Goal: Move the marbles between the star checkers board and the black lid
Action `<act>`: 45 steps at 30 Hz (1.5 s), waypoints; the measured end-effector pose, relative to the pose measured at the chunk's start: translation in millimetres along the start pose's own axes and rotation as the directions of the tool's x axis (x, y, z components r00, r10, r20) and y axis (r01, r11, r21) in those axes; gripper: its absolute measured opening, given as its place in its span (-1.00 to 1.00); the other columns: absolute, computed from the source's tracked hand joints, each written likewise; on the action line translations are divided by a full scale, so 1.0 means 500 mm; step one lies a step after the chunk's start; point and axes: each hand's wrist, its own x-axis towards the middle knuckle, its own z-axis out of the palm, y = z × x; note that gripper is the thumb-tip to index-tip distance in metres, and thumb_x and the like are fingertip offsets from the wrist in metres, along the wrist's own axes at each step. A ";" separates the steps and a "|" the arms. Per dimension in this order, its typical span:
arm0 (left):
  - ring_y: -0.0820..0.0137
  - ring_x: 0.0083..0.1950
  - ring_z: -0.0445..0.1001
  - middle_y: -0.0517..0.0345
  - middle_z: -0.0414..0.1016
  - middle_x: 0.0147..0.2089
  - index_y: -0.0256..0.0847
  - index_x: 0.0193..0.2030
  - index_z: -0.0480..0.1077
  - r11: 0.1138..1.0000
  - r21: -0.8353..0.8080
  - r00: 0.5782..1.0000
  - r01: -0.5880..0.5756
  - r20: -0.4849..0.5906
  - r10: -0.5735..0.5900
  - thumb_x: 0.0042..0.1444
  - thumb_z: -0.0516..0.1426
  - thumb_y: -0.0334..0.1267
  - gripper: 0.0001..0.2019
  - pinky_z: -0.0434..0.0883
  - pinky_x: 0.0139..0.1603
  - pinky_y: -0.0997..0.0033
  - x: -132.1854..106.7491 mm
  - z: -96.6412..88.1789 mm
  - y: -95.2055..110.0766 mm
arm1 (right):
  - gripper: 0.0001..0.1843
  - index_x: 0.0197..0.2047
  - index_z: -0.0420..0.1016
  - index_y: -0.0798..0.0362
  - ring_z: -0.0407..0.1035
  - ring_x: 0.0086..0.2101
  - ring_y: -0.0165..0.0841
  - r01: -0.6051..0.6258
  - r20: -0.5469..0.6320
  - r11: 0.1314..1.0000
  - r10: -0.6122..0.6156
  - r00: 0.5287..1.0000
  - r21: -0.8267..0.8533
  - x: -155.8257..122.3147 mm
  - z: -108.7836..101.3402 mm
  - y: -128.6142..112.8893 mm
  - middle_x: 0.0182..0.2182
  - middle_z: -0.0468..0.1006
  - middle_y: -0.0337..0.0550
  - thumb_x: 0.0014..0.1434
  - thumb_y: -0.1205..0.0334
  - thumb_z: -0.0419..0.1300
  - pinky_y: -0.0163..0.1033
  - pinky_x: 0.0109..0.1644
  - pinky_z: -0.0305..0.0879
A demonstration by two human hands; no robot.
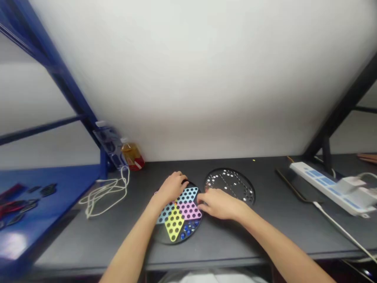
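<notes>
The dark tabletop [103, 239] carried a round star-patterned board [176, 215], just left of a white-dotted black disc [231, 186]. The left hand [173, 186] lay over the board's upper edge and the right hand [217, 202] at its right, each grip half curled, its hold on anything impossible to tell. Small blue pieces [188, 232] sat in the board's lower right.
</notes>
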 end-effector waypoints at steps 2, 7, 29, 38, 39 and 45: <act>0.22 -0.02 0.40 -0.04 0.47 -0.09 -0.18 -0.06 0.50 1.000 0.001 1.000 -0.002 0.002 0.002 0.29 -0.02 -0.13 -0.68 0.34 0.02 0.28 0.000 0.000 0.000 | -0.72 -0.17 0.55 0.01 0.45 -0.26 -0.22 -0.001 0.004 1.000 0.001 1.000 0.000 0.001 0.003 0.002 -0.30 0.59 -0.03 0.28 0.06 0.08 -0.25 -0.23 0.17; 0.23 -0.02 0.40 -0.04 0.46 -0.08 -0.19 -0.06 0.49 1.000 0.010 1.000 -0.017 -0.019 0.017 0.30 -0.05 -0.15 -0.67 0.32 0.04 0.28 0.000 0.005 -0.004 | -0.75 -0.21 0.54 0.05 0.44 -0.32 -0.26 -0.011 -0.003 0.996 0.011 1.000 0.087 0.006 0.010 0.014 -0.34 0.59 -0.06 0.25 0.09 0.11 -0.26 -0.26 0.18; 0.23 -0.03 0.41 -0.04 0.46 -0.10 -0.18 -0.06 0.49 0.999 0.022 0.999 -0.033 -0.013 0.033 0.31 -0.07 -0.15 -0.66 0.32 0.02 0.29 0.004 0.008 -0.009 | -0.63 -0.56 0.18 0.02 -0.12 -0.70 -0.52 0.020 -0.230 0.311 0.653 0.722 0.950 0.021 -0.011 0.237 -0.70 0.13 -0.36 0.16 -0.02 0.02 -0.37 -0.65 -0.16; 0.23 -0.03 0.40 -0.04 0.46 -0.11 -0.19 -0.07 0.50 0.999 0.017 0.999 -0.037 -0.017 0.038 0.32 -0.07 -0.15 -0.66 0.32 0.02 0.28 0.004 0.009 -0.008 | -0.56 -0.25 0.53 0.18 0.46 -0.22 -0.11 -0.603 -0.321 0.790 0.546 0.774 -0.108 0.031 0.018 0.195 -0.24 0.56 0.23 0.27 0.06 -0.06 -0.13 -0.15 0.25; 0.23 -0.03 0.40 -0.04 0.46 -0.11 -0.19 -0.07 0.50 0.999 0.019 0.999 -0.037 -0.017 0.037 0.31 -0.07 -0.15 -0.66 0.32 0.02 0.28 0.004 0.009 -0.009 | -0.55 -0.23 0.54 0.19 0.46 -0.20 -0.09 -0.597 -0.302 0.787 0.537 0.787 -0.155 0.032 0.020 0.190 -0.21 0.56 0.24 0.28 0.07 -0.09 -0.11 -0.13 0.25; 0.24 -0.04 0.40 -0.04 0.46 -0.11 -0.20 -0.06 0.49 0.998 0.029 0.999 -0.049 -0.020 0.049 0.31 -0.06 -0.17 -0.67 0.32 0.02 0.29 0.004 0.011 -0.011 | -0.54 -0.16 0.52 0.17 0.46 -0.16 -0.09 -0.533 -0.248 0.809 0.479 0.842 -0.248 0.032 0.014 0.170 -0.19 0.56 0.20 0.32 0.05 -0.11 -0.13 -0.09 0.25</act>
